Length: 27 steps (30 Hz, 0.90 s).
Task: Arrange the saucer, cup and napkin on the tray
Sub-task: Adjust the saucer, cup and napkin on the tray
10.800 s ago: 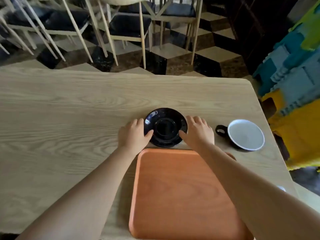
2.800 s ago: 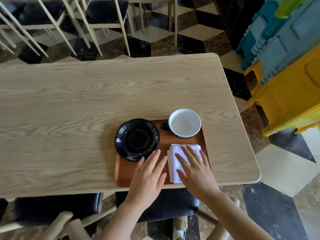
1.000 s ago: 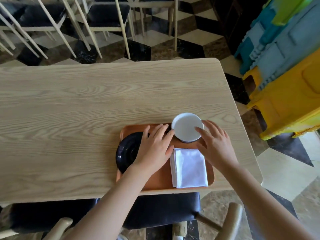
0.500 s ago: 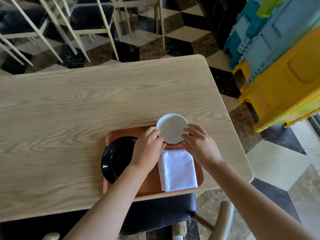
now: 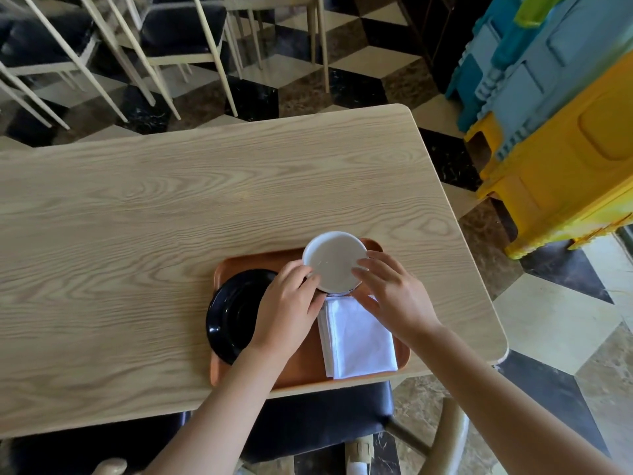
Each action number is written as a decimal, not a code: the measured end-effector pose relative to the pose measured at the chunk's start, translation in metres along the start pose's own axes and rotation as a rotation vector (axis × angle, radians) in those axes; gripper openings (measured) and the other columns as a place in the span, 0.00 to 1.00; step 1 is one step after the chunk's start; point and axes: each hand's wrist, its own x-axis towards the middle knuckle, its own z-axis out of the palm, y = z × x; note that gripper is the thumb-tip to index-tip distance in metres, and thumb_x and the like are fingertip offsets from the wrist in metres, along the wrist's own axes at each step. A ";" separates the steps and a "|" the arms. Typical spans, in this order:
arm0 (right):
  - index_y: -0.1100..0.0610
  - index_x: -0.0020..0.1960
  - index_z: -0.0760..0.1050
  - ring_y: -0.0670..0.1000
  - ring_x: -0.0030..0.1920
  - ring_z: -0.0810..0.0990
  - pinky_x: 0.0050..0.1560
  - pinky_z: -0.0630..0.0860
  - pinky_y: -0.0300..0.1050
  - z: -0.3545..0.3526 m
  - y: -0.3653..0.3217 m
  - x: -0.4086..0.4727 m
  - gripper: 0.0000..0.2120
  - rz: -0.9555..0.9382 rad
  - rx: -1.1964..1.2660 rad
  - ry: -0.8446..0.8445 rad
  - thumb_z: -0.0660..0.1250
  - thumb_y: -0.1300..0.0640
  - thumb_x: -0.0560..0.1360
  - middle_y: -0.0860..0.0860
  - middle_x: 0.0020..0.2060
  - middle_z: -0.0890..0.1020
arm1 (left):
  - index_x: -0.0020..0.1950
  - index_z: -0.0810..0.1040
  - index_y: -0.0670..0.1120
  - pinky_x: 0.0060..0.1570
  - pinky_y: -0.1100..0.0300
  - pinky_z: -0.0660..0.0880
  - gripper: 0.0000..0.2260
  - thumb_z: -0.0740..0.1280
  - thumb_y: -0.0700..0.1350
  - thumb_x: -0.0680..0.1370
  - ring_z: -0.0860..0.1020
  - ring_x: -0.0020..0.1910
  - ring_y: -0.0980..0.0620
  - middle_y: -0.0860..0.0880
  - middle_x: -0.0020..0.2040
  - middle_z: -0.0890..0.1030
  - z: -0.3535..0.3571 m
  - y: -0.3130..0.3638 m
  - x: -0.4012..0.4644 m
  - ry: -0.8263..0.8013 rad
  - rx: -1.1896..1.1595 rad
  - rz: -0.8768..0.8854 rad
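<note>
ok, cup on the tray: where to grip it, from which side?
Grip the cup by its round rim or wall, from above, one hand per side, as the left hand and right hand do now. It stands upright, mouth up; its handle is hidden.

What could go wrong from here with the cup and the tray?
The cup is held between the left hand and right hand by fingertips only, so it might slip. The saucer overhangs the tray on its left side and could tip. The tray sits close to the table edge; a nudge might push it off.
</note>
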 end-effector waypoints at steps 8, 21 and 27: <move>0.60 0.61 0.75 0.58 0.60 0.78 0.53 0.79 0.53 -0.005 0.001 -0.068 0.24 0.030 -0.062 -0.130 0.74 0.54 0.67 0.58 0.59 0.79 | 0.59 0.78 0.41 0.52 0.51 0.78 0.16 0.68 0.42 0.72 0.78 0.56 0.43 0.41 0.57 0.80 0.020 0.036 -0.057 -0.079 0.025 0.195; 0.61 0.63 0.74 0.55 0.64 0.73 0.70 0.48 0.47 0.004 -0.027 -0.089 0.33 0.112 -0.190 -0.379 0.33 0.51 0.80 0.57 0.64 0.76 | 0.65 0.73 0.40 0.60 0.52 0.74 0.25 0.71 0.48 0.71 0.71 0.66 0.47 0.42 0.66 0.74 0.033 0.042 -0.084 -0.295 0.229 0.062; 0.61 0.63 0.74 0.55 0.64 0.73 0.60 0.73 0.56 0.020 -0.035 -0.092 0.33 0.096 -0.173 -0.364 0.33 0.52 0.80 0.57 0.64 0.76 | 0.67 0.71 0.40 0.63 0.52 0.71 0.25 0.69 0.48 0.73 0.68 0.68 0.47 0.41 0.68 0.71 0.030 0.029 -0.089 -0.333 0.241 0.079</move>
